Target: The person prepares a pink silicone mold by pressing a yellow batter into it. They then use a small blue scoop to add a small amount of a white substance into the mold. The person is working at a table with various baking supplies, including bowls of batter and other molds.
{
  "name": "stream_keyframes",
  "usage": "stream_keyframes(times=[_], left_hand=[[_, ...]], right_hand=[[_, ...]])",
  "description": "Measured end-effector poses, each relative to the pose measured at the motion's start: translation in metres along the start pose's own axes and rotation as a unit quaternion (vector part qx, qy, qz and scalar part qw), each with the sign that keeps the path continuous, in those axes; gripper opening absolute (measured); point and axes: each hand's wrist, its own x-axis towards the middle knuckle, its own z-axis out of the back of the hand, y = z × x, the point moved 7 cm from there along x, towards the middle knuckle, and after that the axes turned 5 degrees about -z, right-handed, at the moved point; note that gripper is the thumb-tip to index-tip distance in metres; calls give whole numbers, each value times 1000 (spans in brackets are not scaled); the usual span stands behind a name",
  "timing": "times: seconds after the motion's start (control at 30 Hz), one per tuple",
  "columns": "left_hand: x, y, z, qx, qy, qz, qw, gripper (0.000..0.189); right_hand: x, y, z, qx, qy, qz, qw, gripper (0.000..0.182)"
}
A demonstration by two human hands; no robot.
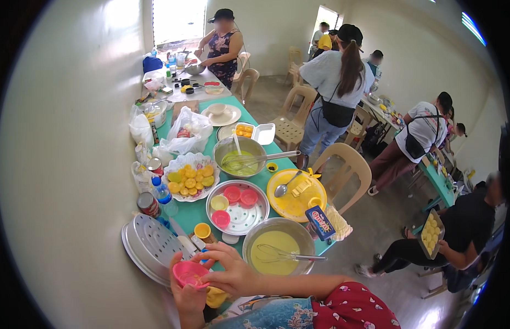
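A pink plastic cup mould [190, 274] is held in my left hand [187, 294] at the bottom of the view. My right hand [232, 269] touches its rim with the fingertips. Beyond them, a perforated metal steamer tray [242, 214] holds pink moulds [232, 194] and a pale yellow one [219, 202]. To its right stands a metal bowl [306, 234] of pale yellow batter with a wire whisk [279, 255] in it. An orange-yellow cup mould [202, 230] sits near my hands.
A perforated steamer pot [152, 242] leans at the wall. A yellow plate [279, 203] carries a spoon and cheese pieces. Behind are a scalloped plate of small yellow cakes [190, 179], a second bowl [259, 144] with a whisk, bottles, cans and bags. Chairs and several people stand or sit farther off.
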Motion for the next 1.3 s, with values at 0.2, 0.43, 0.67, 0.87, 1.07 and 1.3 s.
stream_keyframes(times=[0.2, 0.43, 0.67, 0.87, 1.07, 1.3], left_hand=[[3, -4, -1, 29, -21, -40, 999, 80], [0, -7, 7, 158, -30, -74, 984, 76], [0, -5, 2, 139, -1, -93, 986, 82], [-4, -9, 0, 167, 0, -97, 981, 83], [-3, 1, 0, 69, -13, -35, 997, 82], [-4, -1, 2, 13, 9, 13, 1000, 81]], right_hand=[[8, 6, 0, -47, -14, 14, 999, 21], [8, 12, -3, -49, -17, -1, 999, 18], [9, 16, 3, 17, -9, -4, 1000, 19], [5, 17, 0, 42, 5, -8, 999, 21], [-1, -2, 10, -22, 35, 21, 999, 29], [1, 2, 5, -42, 55, 42, 997, 43]])
